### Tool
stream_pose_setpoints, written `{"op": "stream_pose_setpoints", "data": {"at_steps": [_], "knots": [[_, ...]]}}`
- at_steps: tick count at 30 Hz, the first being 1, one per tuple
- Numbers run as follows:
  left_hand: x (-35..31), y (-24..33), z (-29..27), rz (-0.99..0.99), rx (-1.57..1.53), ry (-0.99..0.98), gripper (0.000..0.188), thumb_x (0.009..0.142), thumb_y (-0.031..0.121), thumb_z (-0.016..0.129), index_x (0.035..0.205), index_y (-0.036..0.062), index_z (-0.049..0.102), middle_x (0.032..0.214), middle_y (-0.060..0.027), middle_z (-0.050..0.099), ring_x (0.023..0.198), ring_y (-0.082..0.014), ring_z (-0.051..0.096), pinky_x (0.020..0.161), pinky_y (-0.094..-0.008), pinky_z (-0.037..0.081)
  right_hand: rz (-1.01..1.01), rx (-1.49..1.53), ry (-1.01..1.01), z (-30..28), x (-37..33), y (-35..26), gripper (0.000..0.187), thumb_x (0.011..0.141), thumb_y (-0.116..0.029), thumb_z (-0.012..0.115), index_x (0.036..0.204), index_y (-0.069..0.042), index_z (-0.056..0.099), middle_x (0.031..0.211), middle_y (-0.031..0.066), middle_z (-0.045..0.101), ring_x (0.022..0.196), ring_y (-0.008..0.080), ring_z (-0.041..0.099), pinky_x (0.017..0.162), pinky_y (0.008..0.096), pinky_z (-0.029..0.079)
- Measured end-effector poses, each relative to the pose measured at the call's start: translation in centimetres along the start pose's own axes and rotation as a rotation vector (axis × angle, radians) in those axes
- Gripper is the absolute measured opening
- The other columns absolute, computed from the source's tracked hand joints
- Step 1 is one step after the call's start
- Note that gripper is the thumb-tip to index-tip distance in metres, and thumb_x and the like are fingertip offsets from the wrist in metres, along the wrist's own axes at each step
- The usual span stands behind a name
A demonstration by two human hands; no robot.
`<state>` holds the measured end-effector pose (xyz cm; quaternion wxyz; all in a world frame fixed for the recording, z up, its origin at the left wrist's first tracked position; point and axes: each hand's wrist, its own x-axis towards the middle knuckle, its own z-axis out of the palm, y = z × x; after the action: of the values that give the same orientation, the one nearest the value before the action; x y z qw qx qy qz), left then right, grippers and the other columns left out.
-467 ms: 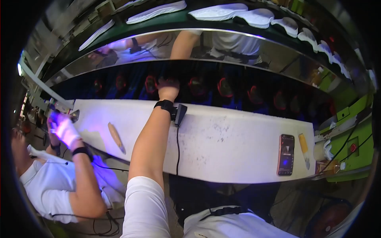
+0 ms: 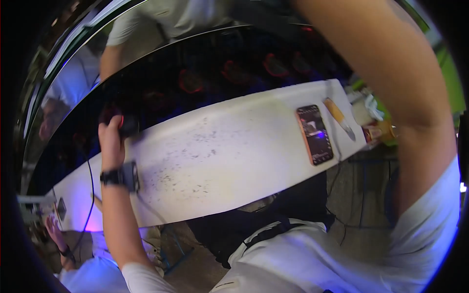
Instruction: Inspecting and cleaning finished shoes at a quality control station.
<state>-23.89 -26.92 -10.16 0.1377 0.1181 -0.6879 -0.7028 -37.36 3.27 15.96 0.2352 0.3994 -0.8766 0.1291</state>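
My left hand point(image 2: 113, 137) is at the far left edge of the white worktop, closed around a dark object point(image 2: 129, 127) whose kind I cannot make out; it is blurred against the black recess. A black strap with a small box point(image 2: 130, 177) and a cable sits on that wrist. My right arm point(image 2: 386, 63) reaches up past the top edge, so its hand is out of sight. A phone point(image 2: 314, 135) with a lit screen lies on the worktop's right part. Beside it rests a knife with a yellow-tan handle point(image 2: 335, 111).
The white worktop point(image 2: 234, 166) bears dark scuffs. Behind it a dark recess point(image 2: 161, 78) holds several red-lit rounded shapes, under a reflective panel point(image 2: 146, 29). A bottle point(image 2: 383, 132) stands off the right end. At lower left sits another person, with a raised hand point(image 2: 54, 232).
The view has turned and shifted. My left hand has moved from among the red-lit shapes, drawing back with a dark object in it. My right arm has come up across the upper right.
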Motion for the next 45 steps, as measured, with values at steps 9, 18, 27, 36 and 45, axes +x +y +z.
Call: {"op": "stream_pose_setpoints", "data": {"at_steps": [9,18,27,36,45], "knots": [[-15.3,4.0,7.6,0.248,0.396,-0.807,0.044,0.071,0.006,0.082,0.113,0.0,0.07,0.116,-0.016,0.068,0.113,-0.03,0.063,0.1,-0.0376,0.047,-0.693,0.698,0.325,-8.1,-13.2,-1.2,0.022,0.094,-0.016,0.056,0.104,0.003,0.061,0.094,0.0248,0.066,0.094,0.0365,0.065,0.081,0.0463,0.053],[-24.0,3.6,16.1,0.744,1.338,-0.481,0.065,0.071,0.041,0.079,0.123,0.006,0.064,0.135,-0.0116,0.059,0.125,-0.0323,0.05,0.117,-0.0694,0.009,0.332,1.054,0.335,-1.7,-37.1,-9.6,0.025,0.099,-0.026,0.065,0.105,-0.002,0.061,0.091,0.0108,0.068,0.077,0.0169,0.065,0.069,0.0307,0.052],[-21.9,4.5,16.9,0.564,0.39,-0.215,0.065,0.098,0.061,0.045,0.094,-0.0014,0.063,0.082,-0.0105,0.07,0.078,-0.023,0.064,0.113,-0.0527,0.031,0.527,1.359,0.107,-1.3,-40.9,-10.5,0.034,0.091,-0.034,0.077,0.089,-0.002,0.065,0.104,0.0115,0.067,0.094,0.0153,0.063,0.081,0.0311,0.051],[-29.3,4.6,19.6,0.569,0.341,-0.162,0.049,0.09,0.044,0.069,0.108,-0.0009,0.06,0.111,-0.0173,0.063,0.088,-0.0212,0.061,0.076,-0.0332,0.048,0.473,1.442,0.021,-1.8,-39.3,-10.6,0.025,0.089,-0.023,0.077,0.083,-0.001,0.066,0.134,0.0196,0.059,0.115,0.0239,0.061,0.097,0.0339,0.047],[-33.4,5.9,18.8,0.536,0.202,-0.234,0.036,0.081,0.03,0.085,0.086,0.0015,0.064,0.126,-0.0219,0.056,0.086,-0.0167,0.064,0.074,-0.0288,0.051,0.581,1.477,0.165,-0.7,-40.8,-12.5,0.039,0.082,-0.03,0.085,0.088,-0.002,0.059,0.119,0.0227,0.063,0.094,0.0217,0.063,0.082,0.032,0.051]]}}
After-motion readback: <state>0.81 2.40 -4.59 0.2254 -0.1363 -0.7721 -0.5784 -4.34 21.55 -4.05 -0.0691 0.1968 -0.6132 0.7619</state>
